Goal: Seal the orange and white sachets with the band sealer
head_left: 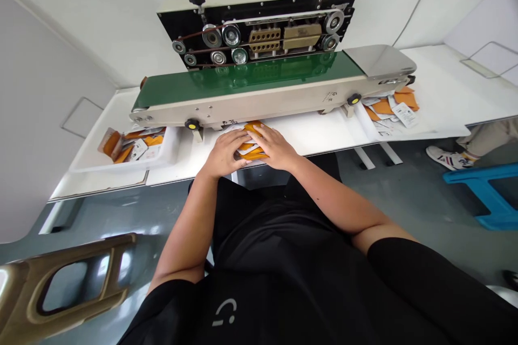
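Observation:
A small pile of orange and white packets (254, 155) lies on the white table, just in front of the sealing machine's conveyor. My left hand (230, 152) rests against the pile's left side, fingers bent over the packets. From the right, my right hand (275, 146) curls over the same pile, its fingertips on top near the left ones. Both hands are closed around the packets, and part of the pile is hidden beneath them. Behind them stands the band sealing machine (259, 32) with its green conveyor belt (251, 78).
A white bin (168, 153) of orange and white packets sits at the left. More packets (394, 108) fill a white tray under the conveyor's right end. A brown stool (117, 296) is at lower left, a blue stool (481, 199) at right, near another person's shoe (448, 158).

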`<state>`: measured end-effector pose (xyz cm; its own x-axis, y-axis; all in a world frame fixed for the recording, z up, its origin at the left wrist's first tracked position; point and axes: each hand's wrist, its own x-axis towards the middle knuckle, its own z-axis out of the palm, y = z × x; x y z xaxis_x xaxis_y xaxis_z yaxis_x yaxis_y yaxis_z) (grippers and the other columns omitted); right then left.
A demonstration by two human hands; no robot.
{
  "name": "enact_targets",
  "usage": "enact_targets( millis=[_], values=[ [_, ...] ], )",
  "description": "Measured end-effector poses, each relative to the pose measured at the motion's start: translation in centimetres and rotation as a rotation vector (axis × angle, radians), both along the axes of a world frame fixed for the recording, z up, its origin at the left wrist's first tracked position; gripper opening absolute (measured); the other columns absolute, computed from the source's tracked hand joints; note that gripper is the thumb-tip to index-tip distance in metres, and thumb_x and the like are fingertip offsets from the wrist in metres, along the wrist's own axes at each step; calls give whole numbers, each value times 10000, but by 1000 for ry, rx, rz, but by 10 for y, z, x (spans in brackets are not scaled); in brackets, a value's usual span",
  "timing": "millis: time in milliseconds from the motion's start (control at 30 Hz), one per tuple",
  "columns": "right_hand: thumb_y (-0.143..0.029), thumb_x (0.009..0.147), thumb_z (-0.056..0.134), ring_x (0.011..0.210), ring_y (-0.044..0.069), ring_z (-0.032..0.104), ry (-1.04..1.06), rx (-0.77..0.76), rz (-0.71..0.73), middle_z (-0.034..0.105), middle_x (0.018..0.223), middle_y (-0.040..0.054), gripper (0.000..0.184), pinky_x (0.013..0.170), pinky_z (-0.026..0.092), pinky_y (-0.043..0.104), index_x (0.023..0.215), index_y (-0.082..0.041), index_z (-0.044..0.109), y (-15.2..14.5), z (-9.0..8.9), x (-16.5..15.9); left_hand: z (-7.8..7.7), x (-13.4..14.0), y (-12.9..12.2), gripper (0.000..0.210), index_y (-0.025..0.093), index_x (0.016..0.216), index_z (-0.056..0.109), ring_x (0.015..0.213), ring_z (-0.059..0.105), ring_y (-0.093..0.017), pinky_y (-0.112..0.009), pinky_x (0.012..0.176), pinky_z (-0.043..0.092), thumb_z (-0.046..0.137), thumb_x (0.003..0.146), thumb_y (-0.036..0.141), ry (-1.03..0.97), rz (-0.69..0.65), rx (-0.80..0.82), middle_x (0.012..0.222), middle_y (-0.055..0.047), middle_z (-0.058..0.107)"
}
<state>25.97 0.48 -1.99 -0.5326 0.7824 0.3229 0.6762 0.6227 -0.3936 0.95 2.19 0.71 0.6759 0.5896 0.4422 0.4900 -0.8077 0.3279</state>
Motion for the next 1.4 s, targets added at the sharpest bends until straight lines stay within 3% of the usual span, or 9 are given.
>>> enact_targets(
  millis=[167, 333, 467, 767, 933, 1067, 1400],
  values=[
    [-401, 1003, 686, 1654, 395, 206, -3, -10, -15, 267, 1773, 92, 787, 1312, 248, 672, 1702, -348, 327, 1, -1, 1, 6, -1, -4, 745, 247, 1457, 615, 1418, 564, -368, -562, 1219, 401, 486, 969, 795, -112, 38, 1, 1493, -152, 639],
    [-263, 959, 733, 1659, 392, 189, 14, -7, -54, 286, 1766, 33, 745, 1313, 241, 674, 1635, -416, 459, 1, 0, 2, -10, -2, 10, 513, 194, 1397, 618, 1308, 631, -344, -528, 1147, 475, 522, 1042, 552, -160, 342, -56, 1404, -166, 683],
    [-238, 915, 762, 1659, 407, 166, 34, -6, -89, 288, 1761, 65, 765, 1317, 212, 686, 1622, -349, 491, 0, -2, 2, -23, -1, 19, 383, 187, 1327, 658, 1176, 673, -342, -525, 1074, 516, 592, 994, 364, -134, 499, -65, 1276, -155, 735],
    [-327, 821, 845, 1614, 459, 221, 79, 23, -119, 348, 1689, 138, 910, 1311, 200, 705, 1636, -290, 443, 1, -4, 4, -21, -2, 18, 330, 171, 1248, 714, 1124, 666, -341, -525, 1056, 523, 570, 988, 314, -87, 459, 10, 1185, -158, 735],
    [-406, 816, 856, 1584, 463, 262, 100, 27, -130, 356, 1651, 143, 990, 1294, 233, 713, 1670, -327, 363, 2, -5, 4, -22, -1, 18, 384, 179, 1314, 699, 1210, 646, -341, -526, 1110, 504, 575, 984, 329, -114, 450, -18, 1295, -172, 685],
    [-406, 815, 852, 1586, 462, 256, 77, 22, -140, 347, 1652, 168, 962, 1305, 215, 692, 1653, -285, 395, 2, -4, 4, -25, 1, 19, 392, 187, 1346, 675, 1311, 607, -352, -571, 1175, 433, 561, 1001, 332, -75, 422, 23, 1393, -164, 680],
    [-426, 816, 849, 1593, 463, 249, 88, 17, -135, 344, 1666, 163, 937, 1311, 188, 701, 1638, -287, 422, 2, -4, 4, -24, 0, 16, 353, 212, 1307, 685, 1144, 669, -326, -497, 1058, 537, 606, 975, 302, -105, 460, 0, 1225, -140, 716]
  ],
)
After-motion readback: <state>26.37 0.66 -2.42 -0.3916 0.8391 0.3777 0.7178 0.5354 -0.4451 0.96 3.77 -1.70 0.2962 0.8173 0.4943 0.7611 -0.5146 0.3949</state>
